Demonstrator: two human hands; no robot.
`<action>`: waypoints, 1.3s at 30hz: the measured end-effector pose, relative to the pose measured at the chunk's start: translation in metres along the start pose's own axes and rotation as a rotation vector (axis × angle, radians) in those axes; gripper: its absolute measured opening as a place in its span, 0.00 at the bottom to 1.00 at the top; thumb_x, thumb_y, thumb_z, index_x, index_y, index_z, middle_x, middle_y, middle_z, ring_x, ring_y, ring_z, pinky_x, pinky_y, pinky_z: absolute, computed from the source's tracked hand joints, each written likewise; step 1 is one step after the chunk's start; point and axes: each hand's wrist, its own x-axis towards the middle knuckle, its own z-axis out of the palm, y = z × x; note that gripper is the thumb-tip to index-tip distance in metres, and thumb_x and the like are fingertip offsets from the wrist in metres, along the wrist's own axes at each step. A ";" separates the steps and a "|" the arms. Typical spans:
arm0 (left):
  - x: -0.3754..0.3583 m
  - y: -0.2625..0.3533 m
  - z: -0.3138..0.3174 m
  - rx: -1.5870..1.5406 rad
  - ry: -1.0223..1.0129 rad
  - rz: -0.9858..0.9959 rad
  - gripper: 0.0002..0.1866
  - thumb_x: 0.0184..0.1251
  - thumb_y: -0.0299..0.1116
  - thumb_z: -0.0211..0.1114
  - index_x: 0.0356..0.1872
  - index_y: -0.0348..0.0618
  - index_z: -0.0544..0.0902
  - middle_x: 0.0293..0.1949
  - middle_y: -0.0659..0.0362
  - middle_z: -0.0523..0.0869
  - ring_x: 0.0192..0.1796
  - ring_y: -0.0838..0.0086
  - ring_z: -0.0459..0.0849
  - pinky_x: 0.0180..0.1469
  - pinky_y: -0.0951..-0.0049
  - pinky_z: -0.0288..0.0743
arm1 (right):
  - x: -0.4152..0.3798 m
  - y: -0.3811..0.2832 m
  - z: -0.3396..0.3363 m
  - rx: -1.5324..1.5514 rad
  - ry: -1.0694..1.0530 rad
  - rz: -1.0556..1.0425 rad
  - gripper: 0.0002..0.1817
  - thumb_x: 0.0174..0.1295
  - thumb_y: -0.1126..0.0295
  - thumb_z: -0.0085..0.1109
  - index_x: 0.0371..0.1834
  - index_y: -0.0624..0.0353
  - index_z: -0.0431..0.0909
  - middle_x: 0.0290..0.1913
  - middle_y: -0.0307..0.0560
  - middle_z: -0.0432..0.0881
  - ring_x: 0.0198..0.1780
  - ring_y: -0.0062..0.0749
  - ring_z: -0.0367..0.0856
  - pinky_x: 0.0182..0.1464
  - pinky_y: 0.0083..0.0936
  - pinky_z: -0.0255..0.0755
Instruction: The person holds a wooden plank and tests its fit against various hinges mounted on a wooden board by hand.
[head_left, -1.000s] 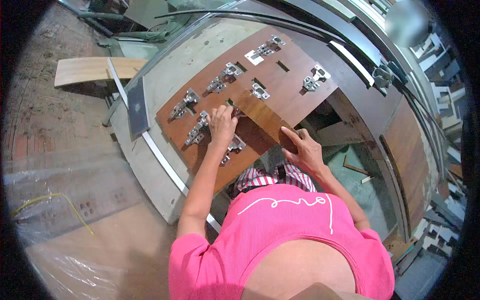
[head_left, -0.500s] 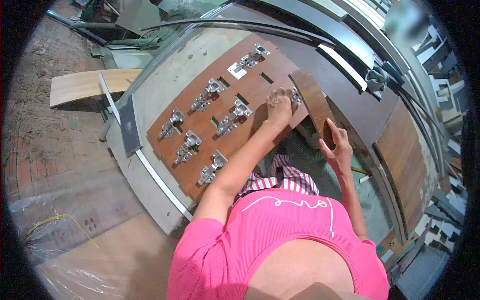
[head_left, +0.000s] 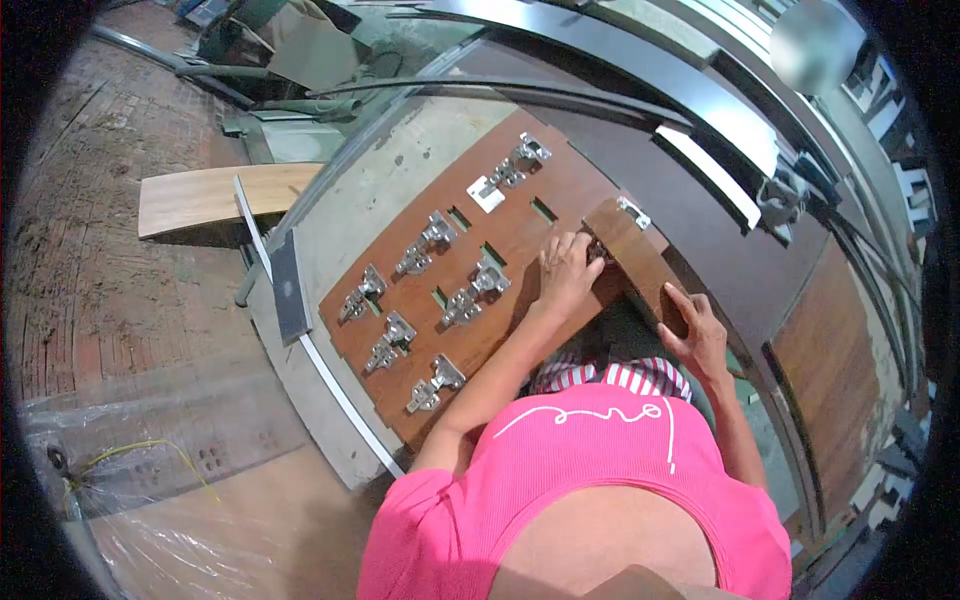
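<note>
My right hand (head_left: 695, 330) grips the near end of a narrow brown wooden strip (head_left: 640, 255), thumb on one side and fingers on the other. My left hand (head_left: 568, 268) is curled against the strip's left side, its fingertips on a metal cabinet hinge (head_left: 598, 248) that they partly hide. At the strip's far end a small silver metal part (head_left: 632, 212) shows. Under my left forearm lies a reddish-brown board (head_left: 400, 300) with rectangular slots. Several silver cabinet hinges (head_left: 475, 293) rest on it, and a white plate (head_left: 486, 195) lies beside the farthest one.
Dark panels (head_left: 720, 230) lie to the right of the board. Beyond them run long metal profiles (head_left: 600, 50). A dark block (head_left: 291, 285) and a white strip (head_left: 350, 405) lie along the left side. Plastic sheeting (head_left: 150, 450) covers part of the floor.
The view has shifted, so the board sits lower and further right. The strip has come slightly nearer and left across the board, uncovering the metal part at its far end. Both hands stay at the strip.
</note>
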 end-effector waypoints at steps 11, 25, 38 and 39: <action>0.086 -0.130 -0.052 0.066 0.254 -0.282 0.22 0.56 0.31 0.68 0.51 0.38 0.74 0.44 0.44 0.74 0.50 0.49 0.75 0.51 0.55 0.70 | 0.134 -0.063 0.003 0.050 -0.020 -0.260 0.33 0.54 0.55 0.63 0.66 0.34 0.67 0.46 0.54 0.73 0.44 0.51 0.79 0.44 0.42 0.76; 0.083 -0.127 -0.047 0.335 0.231 -0.260 0.13 0.52 0.27 0.63 0.41 0.42 0.81 0.43 0.49 0.77 0.51 0.51 0.74 0.54 0.55 0.71 | 0.161 -0.065 0.025 0.052 -0.027 -0.286 0.31 0.57 0.46 0.60 0.64 0.38 0.69 0.42 0.56 0.74 0.42 0.50 0.79 0.40 0.43 0.74; 0.081 -0.135 -0.041 0.348 0.274 -0.225 0.12 0.49 0.22 0.61 0.38 0.39 0.81 0.39 0.47 0.79 0.47 0.51 0.76 0.50 0.55 0.71 | 0.148 -0.061 0.025 0.039 -0.137 -0.220 0.32 0.57 0.47 0.59 0.67 0.34 0.65 0.47 0.55 0.73 0.48 0.50 0.78 0.47 0.45 0.73; 0.082 -0.146 -0.037 0.367 0.249 -0.221 0.12 0.50 0.23 0.60 0.39 0.40 0.81 0.40 0.48 0.78 0.47 0.51 0.75 0.51 0.55 0.71 | 0.146 -0.059 0.024 0.065 -0.154 -0.229 0.33 0.57 0.47 0.59 0.68 0.33 0.64 0.48 0.56 0.73 0.49 0.51 0.77 0.47 0.45 0.73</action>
